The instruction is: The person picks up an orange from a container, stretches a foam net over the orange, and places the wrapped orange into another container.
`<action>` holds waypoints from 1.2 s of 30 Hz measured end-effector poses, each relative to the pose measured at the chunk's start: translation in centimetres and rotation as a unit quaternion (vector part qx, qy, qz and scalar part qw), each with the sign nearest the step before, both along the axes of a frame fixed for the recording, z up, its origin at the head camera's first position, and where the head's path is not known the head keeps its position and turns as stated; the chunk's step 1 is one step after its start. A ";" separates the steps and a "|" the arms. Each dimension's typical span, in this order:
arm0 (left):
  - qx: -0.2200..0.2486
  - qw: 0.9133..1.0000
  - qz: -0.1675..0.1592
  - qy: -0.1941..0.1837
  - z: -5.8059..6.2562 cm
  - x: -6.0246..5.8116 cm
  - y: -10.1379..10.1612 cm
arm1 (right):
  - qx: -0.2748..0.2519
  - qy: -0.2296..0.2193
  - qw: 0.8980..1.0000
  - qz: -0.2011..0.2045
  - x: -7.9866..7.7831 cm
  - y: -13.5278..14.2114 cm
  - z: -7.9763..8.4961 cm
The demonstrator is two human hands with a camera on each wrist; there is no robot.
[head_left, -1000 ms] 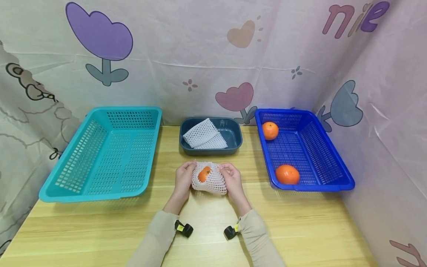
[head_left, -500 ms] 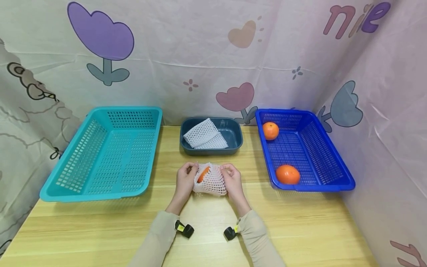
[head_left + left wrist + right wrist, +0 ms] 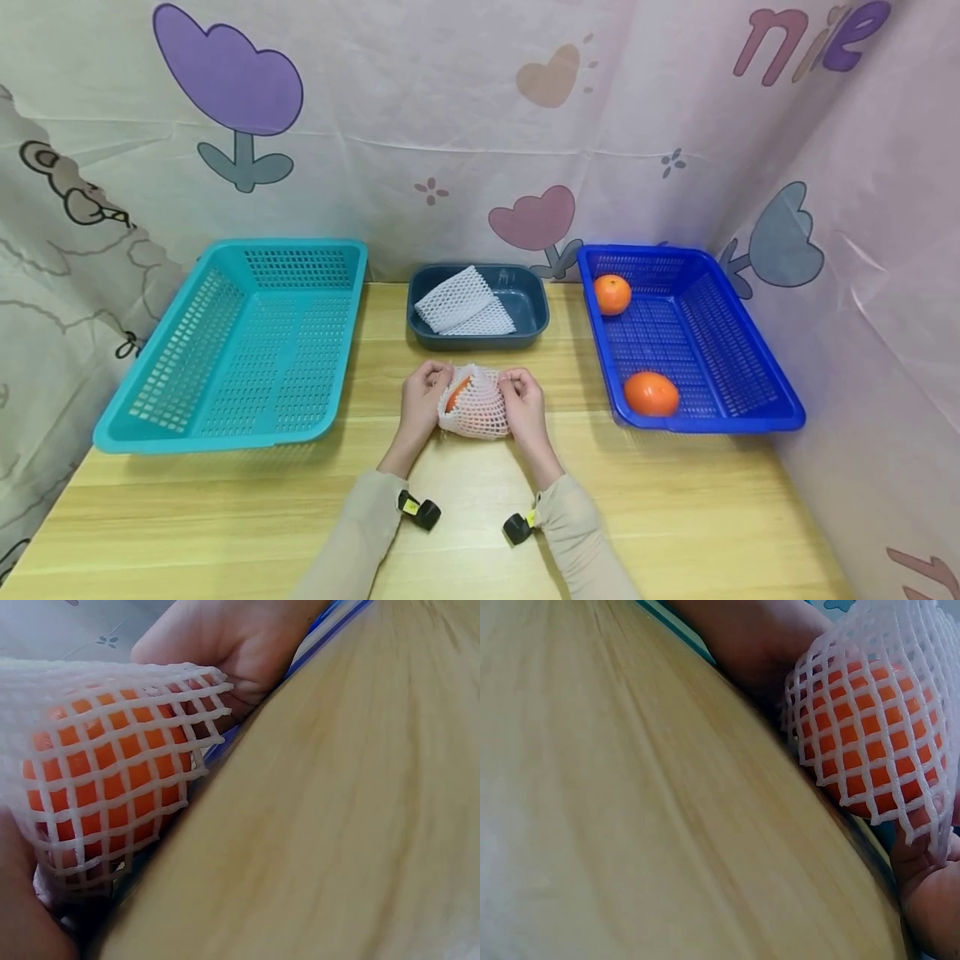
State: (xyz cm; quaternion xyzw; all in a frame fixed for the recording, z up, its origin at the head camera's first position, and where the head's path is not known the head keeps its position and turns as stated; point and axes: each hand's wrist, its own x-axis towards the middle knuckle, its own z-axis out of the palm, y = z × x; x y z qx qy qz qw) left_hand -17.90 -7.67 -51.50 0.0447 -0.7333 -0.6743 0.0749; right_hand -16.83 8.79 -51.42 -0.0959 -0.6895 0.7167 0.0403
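Observation:
Between the two hands is a white foam net sleeve (image 3: 483, 412) with an orange fruit (image 3: 457, 394) inside it. The left hand (image 3: 422, 400) pinches the left edge of the net between thumb and fingers. On the opposite side, the right hand (image 3: 522, 403) pinches the right edge. A strip of bare orange skin shows at the net's upper left opening in the head view. In the left wrist view the mesh (image 3: 112, 776) lies over the fruit's near side, and in the right wrist view the net (image 3: 870, 742) covers most of it.
A dark teal tub (image 3: 532, 312) behind the hands holds folded white foam nets (image 3: 457, 300). To the left stands a turquoise basket (image 3: 348, 333). At right, a blue basket (image 3: 750, 358) holds two orange fruits (image 3: 651, 394). A printed cloth (image 3: 420, 100) hangs behind the wooden table (image 3: 225, 517).
The net has been drawn further over the orange fruit, so a smaller patch of its skin shows. Both hands keep hold of the net's edges.

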 end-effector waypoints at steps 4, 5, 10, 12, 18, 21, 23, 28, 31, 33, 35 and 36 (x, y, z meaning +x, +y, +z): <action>-0.029 0.999 0.015 0.007 0.1 0.0 0.1 | 0.027 0.018 0.999 -0.013 0.1 -0.1 -0.3; -0.036 0.999 0.019 0.009 0.1 0.0 0.1 | 0.034 0.024 0.999 -0.015 0.1 -0.1 -0.4; -0.061 0.997 0.043 0.012 0.0 0.2 0.0 | 0.063 0.040 0.997 -0.023 0.1 -0.1 -0.6; -0.068 0.996 0.052 0.016 -0.2 0.3 -0.1 | 0.068 0.043 0.996 -0.024 0.1 -0.1 -0.6; -0.146 0.983 0.091 0.065 -0.5 0.5 -0.4 | 0.070 0.045 0.996 -0.022 0.1 0.0 -0.4; -0.135 0.981 0.101 0.096 -0.3 0.8 -0.5 | 0.077 0.045 0.996 -0.016 0.3 0.0 0.4; -0.081 0.985 0.088 0.124 -0.3 0.9 -0.5 | 0.082 0.044 0.996 -0.012 0.7 -0.1 1.4; 0.049 0.971 -0.057 0.227 -0.3 1.3 -0.5 | 0.088 0.049 0.995 -0.009 1.6 -0.3 3.6; 0.057 0.957 -0.162 0.233 -0.6 1.7 -0.4 | 0.086 0.049 0.995 -0.008 1.8 -0.4 3.9; 0.035 0.961 -0.195 0.196 -0.6 2.1 -0.3 | 0.085 0.047 0.995 -0.006 1.8 -0.4 4.1; 0.008 0.969 -0.201 0.142 -0.4 2.4 -0.1 | 0.087 0.045 0.995 -0.004 1.9 -0.4 4.1; -0.009 0.973 -0.199 0.117 -0.3 2.6 0.0 | 0.089 0.046 0.995 -0.002 2.0 -0.5 4.0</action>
